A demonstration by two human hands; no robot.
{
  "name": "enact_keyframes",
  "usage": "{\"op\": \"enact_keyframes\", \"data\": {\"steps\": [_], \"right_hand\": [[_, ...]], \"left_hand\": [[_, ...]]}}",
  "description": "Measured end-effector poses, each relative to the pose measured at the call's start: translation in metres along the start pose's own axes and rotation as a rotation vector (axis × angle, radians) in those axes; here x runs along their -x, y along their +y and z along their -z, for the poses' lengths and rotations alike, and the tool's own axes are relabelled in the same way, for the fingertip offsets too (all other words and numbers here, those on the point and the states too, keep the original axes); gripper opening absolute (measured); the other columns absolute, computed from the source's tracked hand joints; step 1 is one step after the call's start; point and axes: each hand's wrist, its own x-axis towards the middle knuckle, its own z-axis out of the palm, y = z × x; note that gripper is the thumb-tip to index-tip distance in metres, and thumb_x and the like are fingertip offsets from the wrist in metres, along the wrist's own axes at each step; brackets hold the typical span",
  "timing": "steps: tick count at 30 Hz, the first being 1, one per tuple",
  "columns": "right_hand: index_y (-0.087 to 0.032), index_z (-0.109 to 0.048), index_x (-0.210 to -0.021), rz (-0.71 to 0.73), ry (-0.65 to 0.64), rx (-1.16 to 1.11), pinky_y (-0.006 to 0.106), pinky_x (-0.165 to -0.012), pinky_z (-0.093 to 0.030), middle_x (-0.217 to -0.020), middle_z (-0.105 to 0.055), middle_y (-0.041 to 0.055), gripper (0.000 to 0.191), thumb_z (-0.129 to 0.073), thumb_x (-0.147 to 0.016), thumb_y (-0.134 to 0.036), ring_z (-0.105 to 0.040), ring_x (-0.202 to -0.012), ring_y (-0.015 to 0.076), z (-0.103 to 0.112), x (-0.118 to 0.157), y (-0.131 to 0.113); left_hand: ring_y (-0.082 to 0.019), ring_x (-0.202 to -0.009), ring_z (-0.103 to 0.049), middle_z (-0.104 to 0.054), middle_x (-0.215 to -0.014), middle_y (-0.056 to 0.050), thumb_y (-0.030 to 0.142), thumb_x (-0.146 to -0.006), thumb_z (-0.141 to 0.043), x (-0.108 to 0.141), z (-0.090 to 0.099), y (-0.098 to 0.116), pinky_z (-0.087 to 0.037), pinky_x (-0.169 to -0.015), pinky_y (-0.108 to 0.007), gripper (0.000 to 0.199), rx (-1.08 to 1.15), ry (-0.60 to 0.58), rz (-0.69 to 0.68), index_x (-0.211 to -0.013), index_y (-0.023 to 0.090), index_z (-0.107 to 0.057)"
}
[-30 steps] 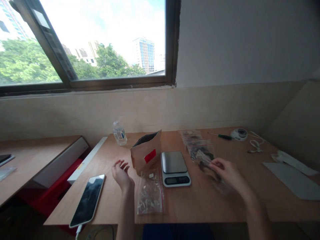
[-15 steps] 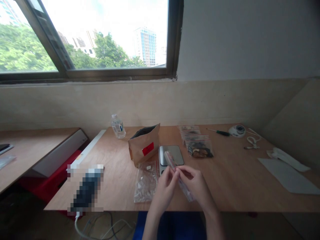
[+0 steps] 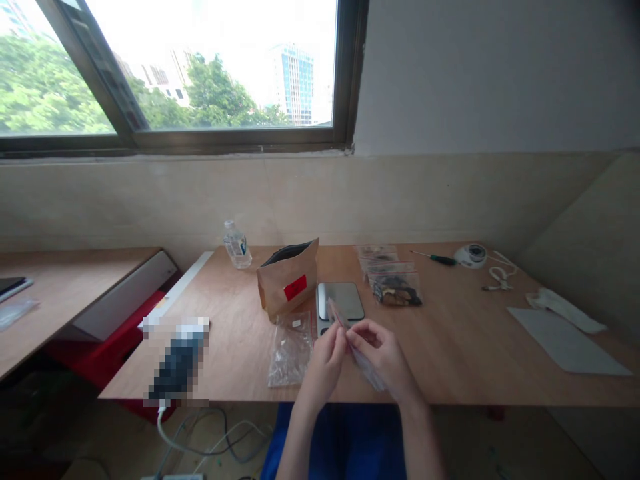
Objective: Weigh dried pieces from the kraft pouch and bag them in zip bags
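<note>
- Nearest, both hands work together at the front of the tabletop (image 3: pixel 453 357): the left hand (image 3: pixel 324 363) and the right hand (image 3: pixel 381 353) meet at the middle of a narrow clear plastic bag (image 3: pixel 363 357). Each grip is narrow and closed on the bag, with the fingertips (image 3: pixel 343 339) pinching it.
- The bag lies on a long diagonal. Its upper end points away and to the left, over the digital kitchen scale (image 3: pixel 340 299); its lower end points toward the person and to the right, near the tabletop's front edge.
- Thin, slick plastic could slide out of the pinch and drop. The upper end could catch the scale if swung, and the lower end could snag the edge.
- Just left of the hands lies a wider clear zip bag (image 3: pixel 291 353) holding small pale pieces; further left is a phone (image 3: pixel 177 360), blurred out, with its white cable (image 3: pixel 187 447).
- Behind these stand a brown paper pouch (image 3: pixel 287 279) with a red label and a water bottle (image 3: pixel 237 245).
- Further right are filled zip bags (image 3: pixel 395 290), a screwdriver (image 3: pixel 434 258) and a grey sheet (image 3: pixel 565 340).
</note>
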Motion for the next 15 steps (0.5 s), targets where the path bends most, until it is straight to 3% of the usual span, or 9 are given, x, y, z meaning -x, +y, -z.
{"op": "enact_keyframes", "data": {"steps": [5,8,10,15], "right_hand": [[-0.016,-0.057,-0.074,-0.035,-0.003,-0.144,0.02,-0.057,-0.042,-0.067,-0.058,-0.0006,0.026,-0.068,-0.074,-0.04,-0.054,-0.061,0.011,-0.006,-0.001,0.003],[-0.016,-0.055,-0.07,-0.057,0.064,-0.197,0.02,-0.053,-0.041,-0.062,-0.055,-0.0019,0.03,-0.07,-0.07,-0.041,-0.052,-0.056,0.0103,-0.015,-0.003,0.008],[-0.017,-0.053,-0.07,-0.038,0.174,-0.196,0.021,-0.051,-0.041,-0.061,-0.054,-0.0024,0.032,-0.07,-0.068,-0.043,-0.051,-0.054,0.0104,-0.02,-0.006,0.012],[-0.02,-0.049,-0.08,0.108,0.63,-0.088,0.019,-0.038,-0.034,-0.054,-0.048,-0.006,0.029,-0.058,-0.078,-0.047,-0.042,-0.04,0.0085,-0.011,-0.021,0.01]], "left_hand": [[-0.01,-0.061,-0.038,-0.042,-0.065,0.003,0.038,-0.09,-0.036,0.0,0.003,-0.004,-0.03,-0.056,-0.021,0.029,-0.031,-0.007,-0.032,-0.074,0.017,-0.046],[-0.01,-0.059,-0.037,-0.042,-0.064,0.003,0.036,-0.089,-0.037,0.0,0.006,-0.006,-0.029,-0.055,-0.02,0.027,-0.086,-0.023,-0.055,-0.073,0.017,-0.046],[-0.009,-0.057,-0.036,-0.042,-0.062,0.004,0.034,-0.088,-0.038,0.0,0.009,-0.007,-0.027,-0.053,-0.02,0.026,-0.136,-0.011,-0.068,-0.07,0.017,-0.045],[-0.009,-0.054,-0.037,-0.042,-0.056,0.003,0.034,-0.087,-0.04,0.009,0.018,-0.01,-0.025,-0.051,-0.021,0.033,-0.184,-0.001,-0.063,-0.059,0.017,-0.043]]}}
